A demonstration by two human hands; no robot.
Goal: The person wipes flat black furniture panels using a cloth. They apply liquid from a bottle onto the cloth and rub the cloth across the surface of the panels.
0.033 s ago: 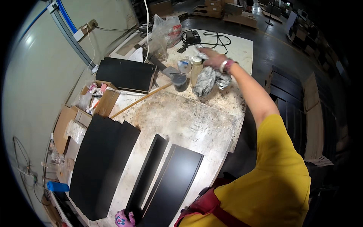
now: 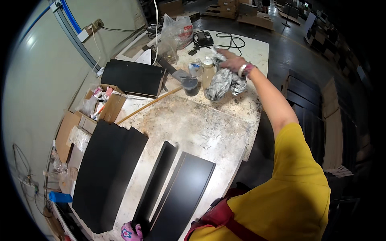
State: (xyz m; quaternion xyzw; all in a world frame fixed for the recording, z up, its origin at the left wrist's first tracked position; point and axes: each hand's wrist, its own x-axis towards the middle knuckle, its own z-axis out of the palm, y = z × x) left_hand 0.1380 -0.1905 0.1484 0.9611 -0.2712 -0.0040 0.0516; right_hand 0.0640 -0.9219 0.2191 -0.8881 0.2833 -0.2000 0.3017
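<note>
My right hand reaches to the far part of the workbench, its fingers closed on a crumpled grey-white rag. Part of the rag rises at the fingertips; the rest hangs or lies below the hand. Beside it stand a white-capped bottle of cloudy yellowish liquid and a cup with dark contents. At the lower edge my left hand, in a pink flowered glove, grips the near end of a narrow black board. A wider black panel lies right of that board.
Large black panels lie overlapped at the left, with another black panel farther back. A thin wooden stick crosses the stained bench. A carton, a plastic bag and a corded black device stand around.
My right hand has shifted slightly right, and the rag at its fingertips has moved with it. The left hand and the boards keep nearly the same place.
</note>
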